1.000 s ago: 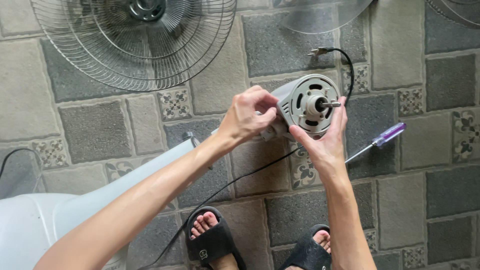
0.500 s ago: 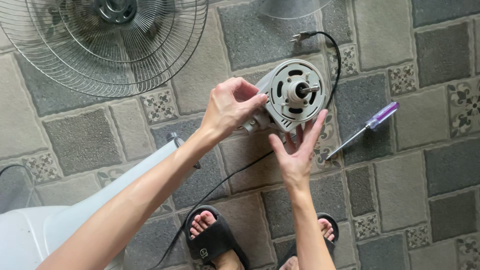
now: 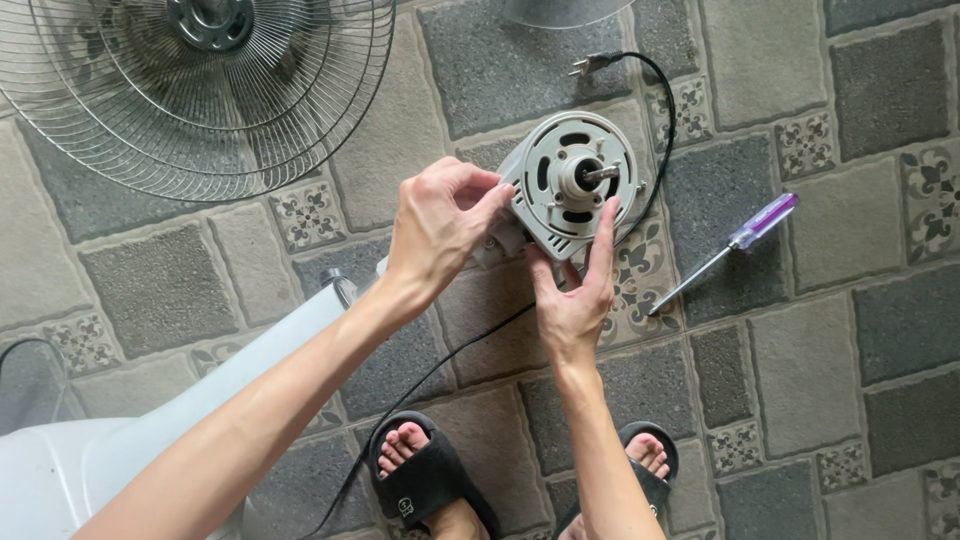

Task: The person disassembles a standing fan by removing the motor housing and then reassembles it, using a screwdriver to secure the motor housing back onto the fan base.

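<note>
A grey round fan motor (image 3: 578, 182) with a metal shaft sticking out of its face is held over the tiled floor. My left hand (image 3: 437, 225) grips its left side and back. My right hand (image 3: 578, 290) supports it from below, with a finger reaching up along the front face. A black power cord (image 3: 660, 120) loops from the motor to a plug (image 3: 590, 64) lying on the floor, and another stretch of cord runs down between my arms.
A wire fan guard (image 3: 200, 90) lies at the top left. A screwdriver with a purple handle (image 3: 730, 248) rests on the tiles to the right. A white fan stand (image 3: 120, 440) fills the lower left. My feet in black sandals (image 3: 425, 480) are at the bottom.
The motor and both hands sit lower and further left in view than before. My right hand's fingers have spread up along the motor's face.
</note>
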